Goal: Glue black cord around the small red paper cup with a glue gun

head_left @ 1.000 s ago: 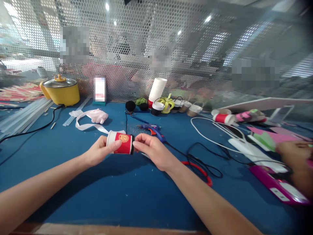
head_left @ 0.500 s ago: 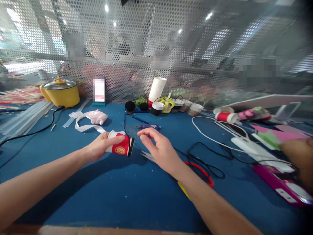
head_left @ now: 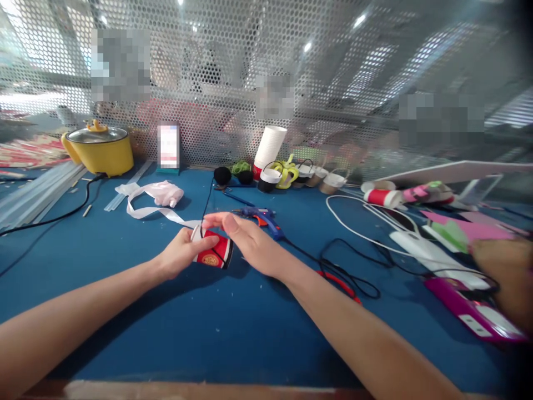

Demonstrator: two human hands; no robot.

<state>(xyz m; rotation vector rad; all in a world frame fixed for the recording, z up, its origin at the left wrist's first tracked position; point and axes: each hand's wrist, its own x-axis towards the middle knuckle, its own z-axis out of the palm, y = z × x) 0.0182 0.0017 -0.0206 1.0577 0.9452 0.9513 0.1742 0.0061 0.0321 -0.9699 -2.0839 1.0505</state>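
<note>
My left hand (head_left: 179, 256) grips a small red paper cup (head_left: 215, 254) lying on its side just above the blue table (head_left: 216, 328). Reaching across the top of the cup, my right hand (head_left: 250, 240) pinches a thin black thread (head_left: 207, 200) with its fingertips near the cup's white base. The thread runs up from the cup toward a black pom-pom (head_left: 222, 175) at the back. A loop of it lies across the cup's red side.
A blue glue gun (head_left: 260, 214) lies just behind my hands, and black cord and a red scissors handle (head_left: 339, 282) to their right. Farther off are a white ribbon (head_left: 152, 197), a yellow pot (head_left: 97, 150), stacked white cups (head_left: 270, 147) and another person's hand (head_left: 502, 266).
My right hand let go of the cup's rim, lifted, then swung left over the cup with the black thread. My left hand has turned the cup and lowered it slightly.
</note>
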